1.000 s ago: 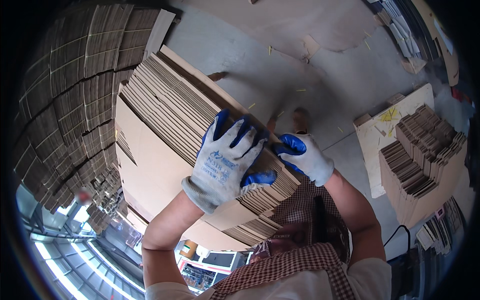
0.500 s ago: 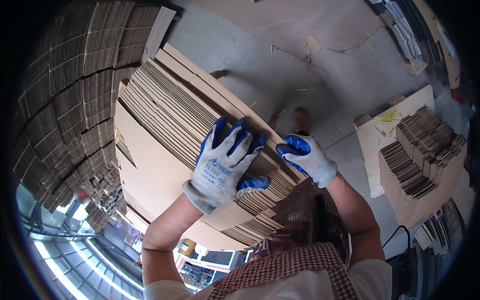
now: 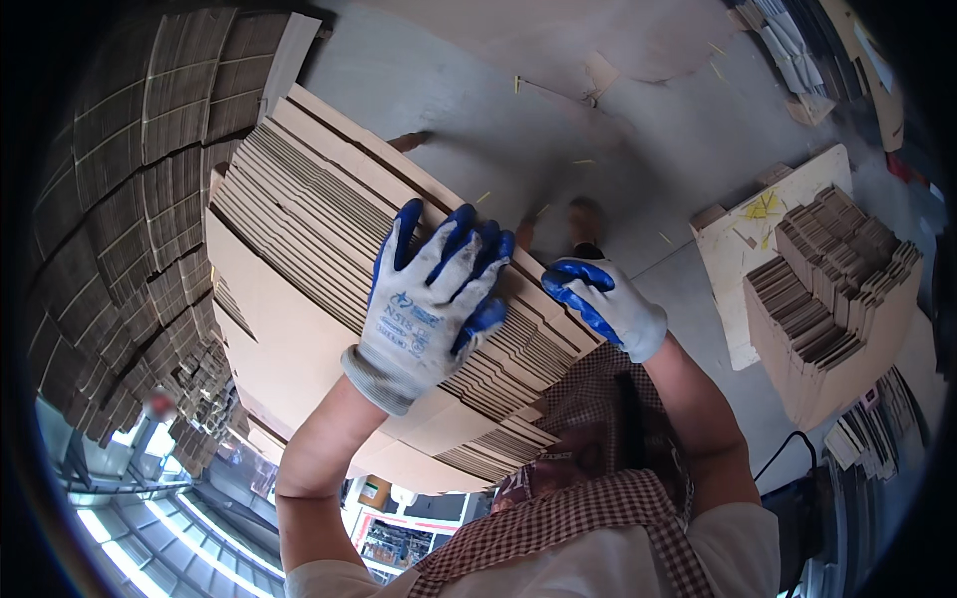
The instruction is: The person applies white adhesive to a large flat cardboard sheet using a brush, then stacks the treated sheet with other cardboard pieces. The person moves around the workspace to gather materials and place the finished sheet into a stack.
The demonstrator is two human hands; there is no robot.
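Note:
A big stack of flat brown cardboard sheets (image 3: pixel 299 214) stands on edge in front of me, its layered edges facing up. My left hand (image 3: pixel 429 289), in a grey-white glove with blue coating, lies over these edges. Its fingers are spread and reach across to the outer right side. At the stack's near right corner, my right hand (image 3: pixel 603 299) wears a matching glove. Its fingers are curled closed at the edge of the outermost cardboard sheet (image 3: pixel 533 264). The fingertips' exact hold is partly hidden by the glove.
Tall strapped piles of cardboard (image 3: pixel 110 199) line the left side. On the right, a smaller cardboard stack (image 3: pixel 817 299) stands by a pale board (image 3: pixel 733 239). Yellow strap scraps and a torn cardboard piece (image 3: pixel 598 75) lie on the grey floor (image 3: pixel 459 80).
The whole view has shifted slightly, moving the stack and hands left in the picture. My left thumb has drawn in toward its fingers. My right hand stays at the sheet's edge.

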